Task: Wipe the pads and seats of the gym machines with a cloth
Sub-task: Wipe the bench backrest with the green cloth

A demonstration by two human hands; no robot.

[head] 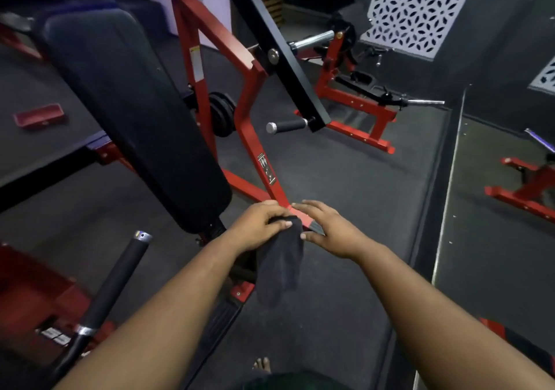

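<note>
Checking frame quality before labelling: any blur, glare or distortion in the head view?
Head view: dim room, dark cloth and black back pad show little detail; wide-angle bending at the edges; top left corner smeared; small glints on chrome grip ends; both hands sharp enough.

A dark grey cloth (282,265) hangs limp, pinched at its top by the left hand (259,227). The long black back pad (132,110) slants up to the left, just beside it.

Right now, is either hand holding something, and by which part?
The left hand grips the dark cloth by its top end; the rest hangs down. The right hand holds nothing.
</note>
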